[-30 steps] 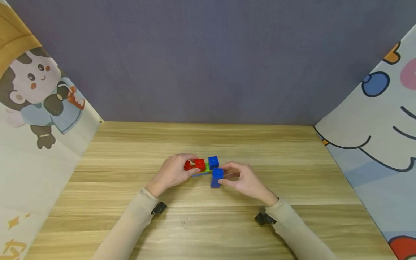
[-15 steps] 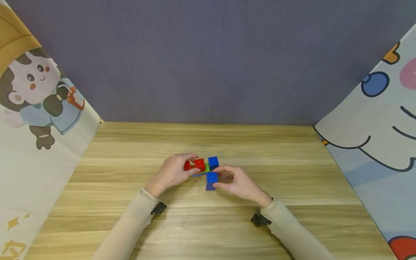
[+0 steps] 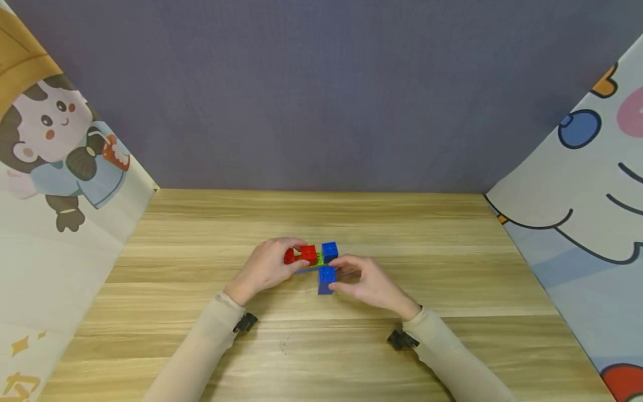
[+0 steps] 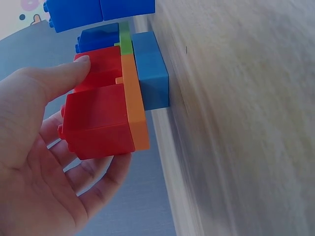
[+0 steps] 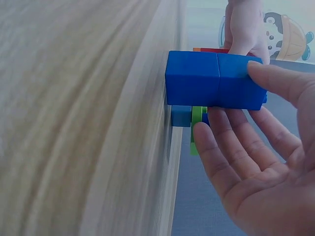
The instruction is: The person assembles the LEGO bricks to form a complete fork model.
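Observation:
My left hand (image 3: 268, 263) holds a toy-brick build by its red bricks, the thumb on one red brick (image 4: 98, 114) side and the fingers behind. Both red bricks sit on an orange plate (image 4: 134, 105), which lies in line with a green plate (image 4: 125, 38). Under the plates is a light blue brick (image 4: 151, 73), and a dark blue brick (image 3: 329, 251) stands on the green one. My right hand (image 3: 369, 282) pinches a stack of two dark blue bricks (image 5: 214, 79) between thumb and fingers. The stack is upright, in front of the build's right end.
A wood-grain table (image 3: 321, 352) lies under both hands. Behind it rises a dark grey panel (image 3: 321, 100). Cartoon-printed panels stand at the left (image 3: 75, 234) and right (image 3: 552, 268) sides. Each wrist carries a small black camera mount.
My right hand has moved a little left and nearer to me with the blue stack, then stayed still. My left hand and the build have kept their place.

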The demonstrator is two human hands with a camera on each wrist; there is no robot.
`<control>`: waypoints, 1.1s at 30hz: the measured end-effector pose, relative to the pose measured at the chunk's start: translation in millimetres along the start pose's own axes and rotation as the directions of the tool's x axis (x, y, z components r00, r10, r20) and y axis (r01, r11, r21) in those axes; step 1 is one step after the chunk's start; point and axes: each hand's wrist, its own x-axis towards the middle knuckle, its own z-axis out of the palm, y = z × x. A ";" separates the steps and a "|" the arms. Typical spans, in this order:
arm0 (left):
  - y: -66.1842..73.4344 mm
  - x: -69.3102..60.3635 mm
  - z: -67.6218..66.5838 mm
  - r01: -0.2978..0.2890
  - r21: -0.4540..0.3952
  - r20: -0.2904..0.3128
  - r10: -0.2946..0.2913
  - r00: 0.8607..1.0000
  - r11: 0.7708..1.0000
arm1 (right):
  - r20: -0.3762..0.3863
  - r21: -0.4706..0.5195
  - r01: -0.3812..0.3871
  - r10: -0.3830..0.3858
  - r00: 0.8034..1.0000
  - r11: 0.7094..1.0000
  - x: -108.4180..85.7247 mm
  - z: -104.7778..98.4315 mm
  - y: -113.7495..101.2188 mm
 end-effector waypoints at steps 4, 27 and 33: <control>0.2 0.0 0.3 -0.004 -0.003 0.000 0.004 1.000 1.000 | 0.005 -0.002 0.006 -0.006 1.000 1.000 0.5 -0.5 0.4; -0.1 2.6 2.8 -0.002 -0.010 0.000 0.002 1.000 1.000 | -0.199 0.063 -0.007 0.019 0.980 0.998 17.4 -23.4 20.0; 0.0 2.6 2.1 0.002 -0.014 0.012 -0.002 1.000 1.000 | -0.144 0.103 -0.045 0.060 0.988 0.994 23.5 -21.4 25.4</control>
